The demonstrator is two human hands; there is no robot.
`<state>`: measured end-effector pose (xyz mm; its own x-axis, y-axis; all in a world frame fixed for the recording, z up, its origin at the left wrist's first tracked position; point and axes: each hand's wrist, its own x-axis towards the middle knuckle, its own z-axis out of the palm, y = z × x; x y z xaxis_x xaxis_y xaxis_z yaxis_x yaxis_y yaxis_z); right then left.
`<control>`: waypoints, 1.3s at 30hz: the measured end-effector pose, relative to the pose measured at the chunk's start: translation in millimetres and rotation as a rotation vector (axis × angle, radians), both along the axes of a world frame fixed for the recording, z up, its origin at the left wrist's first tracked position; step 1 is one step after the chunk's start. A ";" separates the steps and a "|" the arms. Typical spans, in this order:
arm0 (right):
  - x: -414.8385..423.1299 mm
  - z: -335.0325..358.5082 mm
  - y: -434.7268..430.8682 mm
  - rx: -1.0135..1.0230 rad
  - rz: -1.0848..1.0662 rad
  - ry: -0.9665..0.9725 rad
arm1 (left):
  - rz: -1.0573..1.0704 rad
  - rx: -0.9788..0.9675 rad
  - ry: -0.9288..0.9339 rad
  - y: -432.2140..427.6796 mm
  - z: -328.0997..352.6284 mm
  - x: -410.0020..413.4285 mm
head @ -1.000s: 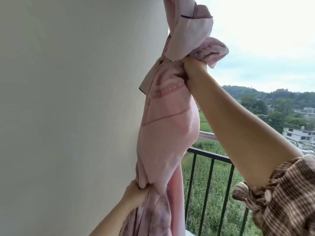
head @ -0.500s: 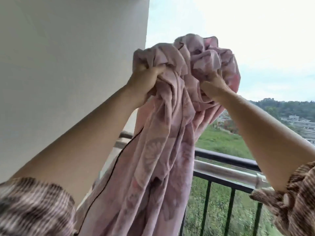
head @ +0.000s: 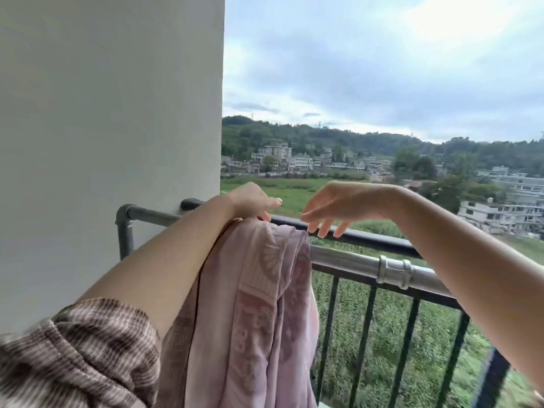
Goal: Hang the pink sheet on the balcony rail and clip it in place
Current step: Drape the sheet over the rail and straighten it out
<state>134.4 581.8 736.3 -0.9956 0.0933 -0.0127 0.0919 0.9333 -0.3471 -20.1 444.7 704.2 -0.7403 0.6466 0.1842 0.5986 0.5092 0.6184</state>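
Observation:
The pink sheet (head: pixel 253 304), patterned with darker pink flowers, hangs bunched over the dark balcony rail (head: pixel 368 238) near its left end. My left hand (head: pixel 253 200) rests above the sheet's top fold with relaxed fingers reaching past the rail. My right hand (head: pixel 335 206) hovers just right of the sheet, fingers spread and pointing down at the rail, holding nothing. No clip is in view.
A white wall (head: pixel 112 128) stands at the left. A silver pipe (head: pixel 394 270) with a clamp runs just inside the dark rail and bends down by the wall. Black vertical bars (head: pixel 365 343) fill the railing below. Fields and houses lie beyond.
Both hands gripped the bunched sheet high in the air; they have since lowered it over the rail and let go. The camera view has dropped toward the rail.

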 end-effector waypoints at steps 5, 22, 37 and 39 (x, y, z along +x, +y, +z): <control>14.8 -12.7 -53.8 0.161 0.155 0.463 | 0.216 0.683 0.196 -56.4 -23.0 20.9; -15.4 -77.1 -144.0 0.833 0.122 0.491 | 0.092 0.624 -0.105 -133.9 -152.3 46.2; 25.1 -16.9 -92.0 -0.917 -0.354 0.844 | -0.308 0.610 -0.160 -139.1 -4.6 62.8; 32.9 -8.2 -78.7 -1.041 -0.361 0.946 | -0.255 0.705 -0.226 -136.1 -6.8 60.0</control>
